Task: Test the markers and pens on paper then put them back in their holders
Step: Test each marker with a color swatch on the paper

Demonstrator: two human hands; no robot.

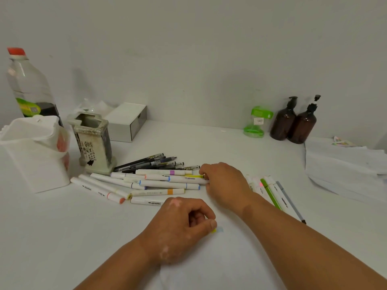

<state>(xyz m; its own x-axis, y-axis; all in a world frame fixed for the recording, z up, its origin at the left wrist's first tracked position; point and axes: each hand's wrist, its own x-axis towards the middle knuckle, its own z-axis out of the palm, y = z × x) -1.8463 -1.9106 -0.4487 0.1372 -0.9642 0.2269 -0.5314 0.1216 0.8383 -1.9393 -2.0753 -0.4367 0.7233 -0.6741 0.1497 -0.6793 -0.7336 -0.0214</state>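
A pile of white markers (159,183) with coloured bands lies mid-table, with several black pens (150,162) behind it. My right hand (225,184) reaches onto the pile's right end, fingers closed around the end of a yellow marker (193,176). My left hand (182,225) rests curled on a white paper sheet (230,262), thumb pressing beside small yellow and blue marks (216,230). More markers (270,191) lie right of my right wrist. A white plastic holder (35,160) and a worn ceramic holder (94,143) stand at the left.
A large clear bottle (29,86) with a red cap stands far left, and a white box (127,120) sits behind the ceramic holder. A green container (256,122) and two brown pump bottles (293,122) line the wall. Stacked paper (345,170) lies at the right.
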